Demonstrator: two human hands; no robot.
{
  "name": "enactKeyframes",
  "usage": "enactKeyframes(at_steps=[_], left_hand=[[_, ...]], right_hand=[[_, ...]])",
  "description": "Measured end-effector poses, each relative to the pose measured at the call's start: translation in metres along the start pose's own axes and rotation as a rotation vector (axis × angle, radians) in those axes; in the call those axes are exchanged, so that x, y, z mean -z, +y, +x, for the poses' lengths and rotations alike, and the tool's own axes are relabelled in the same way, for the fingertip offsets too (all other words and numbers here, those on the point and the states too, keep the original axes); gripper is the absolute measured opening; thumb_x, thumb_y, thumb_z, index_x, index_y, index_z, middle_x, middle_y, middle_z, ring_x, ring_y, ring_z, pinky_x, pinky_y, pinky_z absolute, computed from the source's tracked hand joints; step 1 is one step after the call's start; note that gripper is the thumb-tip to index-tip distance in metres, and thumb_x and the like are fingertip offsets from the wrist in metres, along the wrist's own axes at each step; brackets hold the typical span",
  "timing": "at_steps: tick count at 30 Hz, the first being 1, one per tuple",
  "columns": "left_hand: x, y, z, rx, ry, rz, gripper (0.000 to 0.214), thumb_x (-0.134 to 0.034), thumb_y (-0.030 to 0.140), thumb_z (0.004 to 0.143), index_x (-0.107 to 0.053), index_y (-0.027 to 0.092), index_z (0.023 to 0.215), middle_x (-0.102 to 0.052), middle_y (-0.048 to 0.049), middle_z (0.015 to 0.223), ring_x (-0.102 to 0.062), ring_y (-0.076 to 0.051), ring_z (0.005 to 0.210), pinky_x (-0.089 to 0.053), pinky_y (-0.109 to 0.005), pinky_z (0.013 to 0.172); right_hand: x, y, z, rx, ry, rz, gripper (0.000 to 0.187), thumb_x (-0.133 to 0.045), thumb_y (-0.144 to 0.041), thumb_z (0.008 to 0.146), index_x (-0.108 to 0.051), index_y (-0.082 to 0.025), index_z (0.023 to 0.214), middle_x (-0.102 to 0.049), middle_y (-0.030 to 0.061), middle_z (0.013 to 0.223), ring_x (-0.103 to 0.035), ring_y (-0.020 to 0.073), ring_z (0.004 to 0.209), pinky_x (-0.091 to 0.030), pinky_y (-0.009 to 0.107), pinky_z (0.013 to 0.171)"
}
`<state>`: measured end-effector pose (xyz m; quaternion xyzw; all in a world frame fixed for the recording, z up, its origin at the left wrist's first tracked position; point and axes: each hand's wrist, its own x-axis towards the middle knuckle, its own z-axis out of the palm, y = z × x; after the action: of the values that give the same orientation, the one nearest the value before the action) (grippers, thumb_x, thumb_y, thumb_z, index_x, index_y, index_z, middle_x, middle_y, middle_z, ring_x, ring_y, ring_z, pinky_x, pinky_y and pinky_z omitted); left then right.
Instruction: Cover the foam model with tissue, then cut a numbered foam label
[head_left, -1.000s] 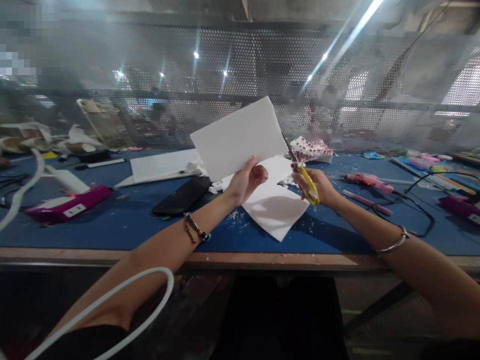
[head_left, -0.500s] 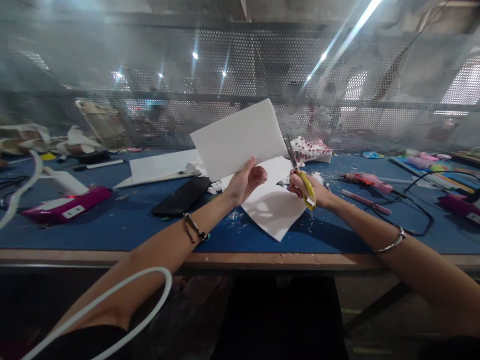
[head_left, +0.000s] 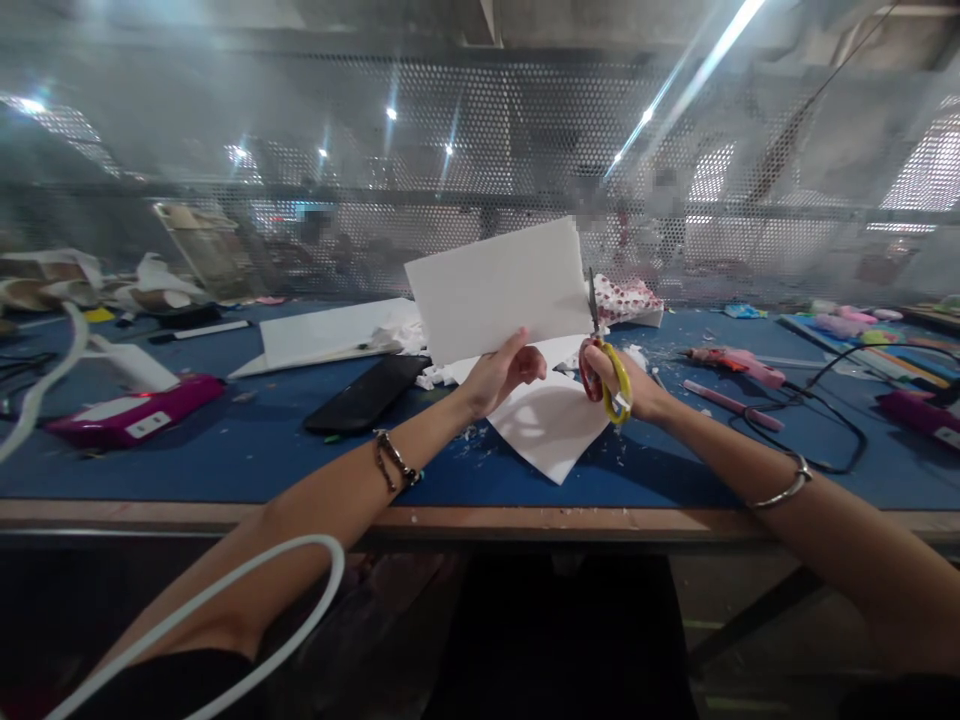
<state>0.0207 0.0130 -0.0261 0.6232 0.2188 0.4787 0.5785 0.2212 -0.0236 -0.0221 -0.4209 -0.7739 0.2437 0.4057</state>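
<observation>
My left hand (head_left: 504,375) grips the lower edge of a white rectangular sheet (head_left: 499,290), thumb on its near face. The sheet stands tilted above the table and looks stiff, like foam or card. My right hand (head_left: 619,380) is closed around scissors (head_left: 616,385) with yellow and red handles. Their blades point up beside the sheet's right edge; whether they touch it I cannot tell. Below both hands another white sheet (head_left: 551,430) lies on the blue table, with small white scraps around it.
A black phone (head_left: 367,393) and a folded white board (head_left: 330,335) lie to the left, near a purple power strip (head_left: 139,408). On the right are a pink glue gun (head_left: 739,363) with a black cord and a pink stick (head_left: 731,403). Perforated metal screening (head_left: 495,130) stands behind.
The white sheet has shifted right and turned slightly clockwise, with my left hand moving right. The scissors have turned more upright and their handles show wider apart.
</observation>
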Motion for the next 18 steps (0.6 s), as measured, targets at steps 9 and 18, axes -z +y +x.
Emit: enactKeyframes(at_steps=[9,18], left_hand=[[0.0009,0.0009,-0.0007,-0.022,-0.002,0.044,0.060,-0.047,0.059,0.091,-0.059,0.016,0.052,-0.055,-0.0027,0.054,-0.044,-0.012,0.055,-0.036,-0.027,0.060],[-0.0005,0.0002,-0.0040,0.032,-0.058,0.152,0.063,-0.045,0.058,0.090,-0.056,0.017,0.043,-0.048,-0.0036,0.050,-0.042,-0.013,0.056,-0.037,-0.028,0.062]], right_hand=[[0.0025,-0.0024,-0.0004,0.066,-0.001,-0.054,0.051,-0.034,-0.068,0.089,-0.043,-0.022,0.068,-0.052,0.0025,0.065,-0.049,0.0166,0.066,-0.041,0.034,0.067],[0.0039,-0.0059,-0.0004,-0.021,0.038,-0.231,0.055,-0.026,-0.058,0.092,-0.039,-0.021,0.053,-0.050,0.0038,0.051,-0.051,0.0153,0.057,-0.038,0.033,0.064]])
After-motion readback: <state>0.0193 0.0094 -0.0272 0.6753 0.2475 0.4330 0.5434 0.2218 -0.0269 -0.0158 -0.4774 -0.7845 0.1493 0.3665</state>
